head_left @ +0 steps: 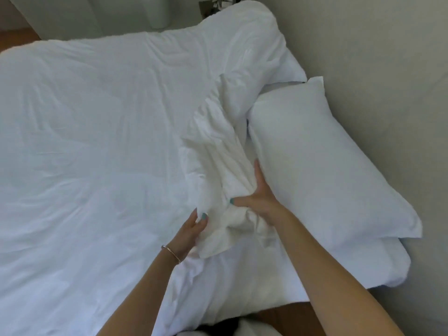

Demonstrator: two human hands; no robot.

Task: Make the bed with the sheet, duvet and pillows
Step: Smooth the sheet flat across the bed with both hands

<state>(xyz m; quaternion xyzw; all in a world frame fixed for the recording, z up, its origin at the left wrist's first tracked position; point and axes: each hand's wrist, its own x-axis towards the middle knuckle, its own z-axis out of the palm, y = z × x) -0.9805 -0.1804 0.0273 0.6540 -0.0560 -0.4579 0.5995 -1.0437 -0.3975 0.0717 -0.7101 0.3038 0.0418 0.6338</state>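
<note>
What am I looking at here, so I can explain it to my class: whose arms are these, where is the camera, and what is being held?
There is no machine here. A person wears a camera on the head, so this single picture looks forward and down along their own arms. The left hand, with a thin bracelet at the wrist, and the right hand both grip a bunched-up fold of the white duvet, which covers most of the bed. Beside the right hand a white pillow lies against the pale headboard, on top of a second pillow. A further pillow sits at the far end. All the bedding is white, so a separate sheet cannot be told apart.
</note>
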